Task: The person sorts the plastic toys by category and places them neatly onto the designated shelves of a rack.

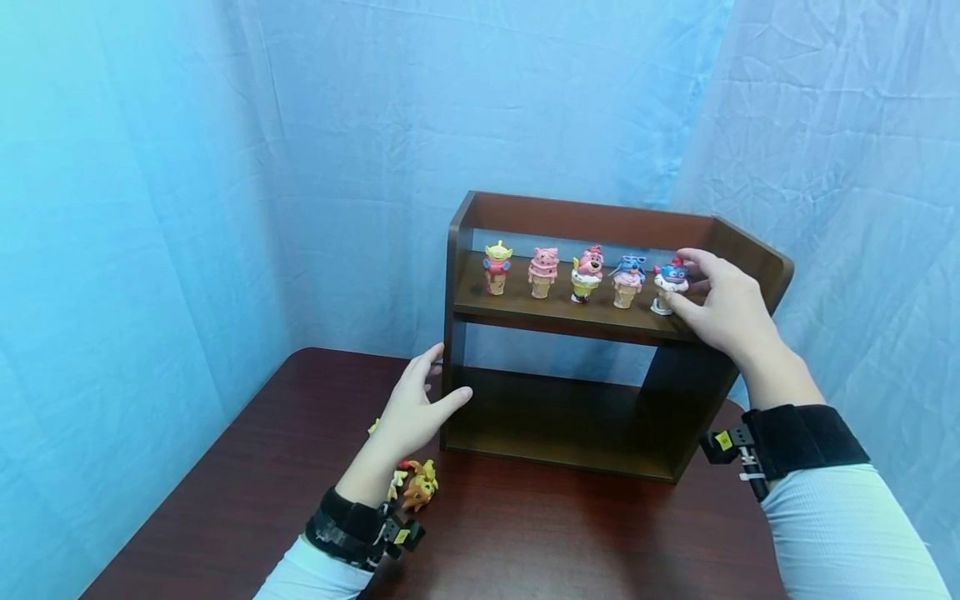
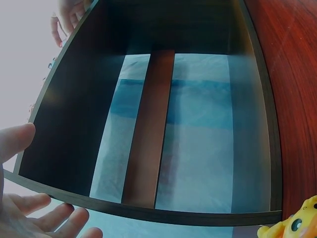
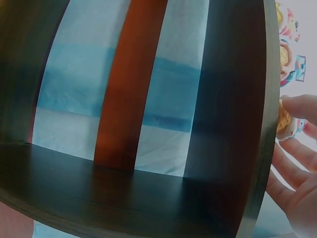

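Note:
My right hand (image 1: 723, 300) pinches a blue-and-red character figurine shaped like an ice cream cone (image 1: 670, 287) between thumb and fingers, at the right end of the upper shelf. In the right wrist view, the thumb (image 3: 301, 106) lies against that cone. To its left stand a blue-eared figurine (image 1: 627, 282), a pink bear figurine (image 1: 587, 273), a pink pig-like one (image 1: 543, 272) and a green three-eyed one (image 1: 497, 267), all upright in a row. My left hand (image 1: 412, 408) is spread beside the left side panel of the dark wooden rack (image 1: 448, 333), thumb in front, holding nothing.
Small yellow and orange toy figures (image 1: 420, 485) lie on the dark red table (image 1: 510, 533) near the left wrist, partly hidden by it. The rack's lower compartment (image 1: 555, 417) has an open back. Blue cloth (image 1: 360, 167) hangs behind the table.

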A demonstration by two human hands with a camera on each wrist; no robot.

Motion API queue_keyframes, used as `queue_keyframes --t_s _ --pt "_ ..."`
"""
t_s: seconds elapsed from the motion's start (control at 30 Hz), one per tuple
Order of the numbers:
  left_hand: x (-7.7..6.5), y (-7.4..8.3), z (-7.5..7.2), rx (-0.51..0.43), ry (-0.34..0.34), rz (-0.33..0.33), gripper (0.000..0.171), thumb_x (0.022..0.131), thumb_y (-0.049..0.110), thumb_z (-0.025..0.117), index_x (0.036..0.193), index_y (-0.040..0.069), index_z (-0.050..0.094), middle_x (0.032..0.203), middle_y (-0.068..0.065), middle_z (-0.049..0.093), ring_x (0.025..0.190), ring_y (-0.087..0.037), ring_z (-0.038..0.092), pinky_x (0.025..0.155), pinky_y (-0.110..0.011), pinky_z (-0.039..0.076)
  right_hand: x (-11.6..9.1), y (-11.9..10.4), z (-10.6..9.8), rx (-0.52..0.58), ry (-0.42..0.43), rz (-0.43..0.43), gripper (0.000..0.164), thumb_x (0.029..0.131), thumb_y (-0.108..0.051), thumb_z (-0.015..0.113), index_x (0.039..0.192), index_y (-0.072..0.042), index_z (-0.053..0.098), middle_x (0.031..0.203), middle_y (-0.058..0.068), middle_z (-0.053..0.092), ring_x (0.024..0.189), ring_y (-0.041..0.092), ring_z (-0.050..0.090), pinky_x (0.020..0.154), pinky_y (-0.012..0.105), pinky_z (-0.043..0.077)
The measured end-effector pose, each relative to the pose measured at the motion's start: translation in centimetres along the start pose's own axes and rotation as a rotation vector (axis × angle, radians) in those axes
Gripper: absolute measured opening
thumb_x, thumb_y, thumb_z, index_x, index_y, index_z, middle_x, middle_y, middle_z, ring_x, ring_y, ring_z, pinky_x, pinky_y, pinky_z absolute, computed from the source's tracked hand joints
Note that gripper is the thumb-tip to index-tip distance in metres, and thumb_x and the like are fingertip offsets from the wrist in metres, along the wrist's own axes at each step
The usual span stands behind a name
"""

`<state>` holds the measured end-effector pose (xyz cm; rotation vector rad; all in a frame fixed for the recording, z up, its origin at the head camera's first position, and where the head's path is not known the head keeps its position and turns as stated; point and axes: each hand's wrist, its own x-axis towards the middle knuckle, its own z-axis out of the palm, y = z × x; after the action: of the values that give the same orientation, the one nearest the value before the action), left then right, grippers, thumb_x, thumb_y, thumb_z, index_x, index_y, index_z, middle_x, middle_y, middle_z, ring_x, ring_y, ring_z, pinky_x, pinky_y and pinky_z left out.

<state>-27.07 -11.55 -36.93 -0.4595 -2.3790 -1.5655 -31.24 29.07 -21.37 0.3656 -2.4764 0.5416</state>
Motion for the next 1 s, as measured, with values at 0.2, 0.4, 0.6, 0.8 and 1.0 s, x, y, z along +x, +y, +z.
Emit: queue_keyframes --t_s 0.2,0.4,0.6,0.8,1.0 --pt "0.0 0.0 -0.2 0.004 -0.004 0.003 0.081 0.093 0.041 0.074 0.158 0.013 0.034 0.156 -0.008 0.039 0.139 -0.027 0.041 0.112 -0.054 0.036 -0.2 0.3 0.1 0.016 0.01 -0.016 0.07 0.095 -0.021 0.073 0.155 -0.008 0.039 0.137 0.028 0.054 0.11 0.046 0.06 0.085 0.063 0.048" --pt "0.0 0.2 -0.8 0.013 0.005 0.019 0.08 0.094 0.04 0.074 0.158 0.012 0.035 0.157 -0.009 0.039 0.139 -0.028 0.042 0.111 -0.053 0.037 -0.8 0.3 0.0 0.026 0.052 -0.012 0.075 0.094 -0.023 0.074 0.157 -0.01 0.036 0.14 0.027 0.051 0.112 0.044 0.059 0.084 0.062 0.049" --pt "-0.4 0.9 -1.6 0.012 0.027 0.051 0.078 0.095 0.039 0.073 0.158 0.012 0.035 0.157 -0.008 0.039 0.14 -0.027 0.041 0.111 -0.051 0.037 -1.7 -0.2 -0.1 0.049 0.15 -0.011 0.075 0.093 -0.02 0.076 0.156 -0.009 0.038 0.14 0.028 0.049 0.11 0.045 0.059 0.088 0.062 0.048" --pt "-0.8 1.7 -2.0 0.017 0.078 0.122 0.07 0.095 0.034 0.074 0.153 0.011 0.043 0.153 -0.01 0.045 0.136 -0.027 0.045 0.108 -0.051 0.04 -3.1 -0.9 0.3 0.131 0.332 -0.04 0.068 0.091 -0.017 0.078 0.151 -0.011 0.047 0.137 0.02 0.054 0.107 0.036 0.061 0.09 0.027 0.049" --pt "-1.5 2.7 -2.3 0.07 0.172 0.268 0.051 0.095 0.027 0.075 0.14 0.01 0.059 0.137 -0.003 0.06 0.125 -0.02 0.055 0.103 -0.046 0.046 -4.6 -1.6 1.3 0.227 0.586 -0.133 0.053 0.087 -0.011 0.078 0.137 -0.005 0.061 0.127 0.018 0.061 0.101 0.008 0.056 0.086 0.011 0.041"
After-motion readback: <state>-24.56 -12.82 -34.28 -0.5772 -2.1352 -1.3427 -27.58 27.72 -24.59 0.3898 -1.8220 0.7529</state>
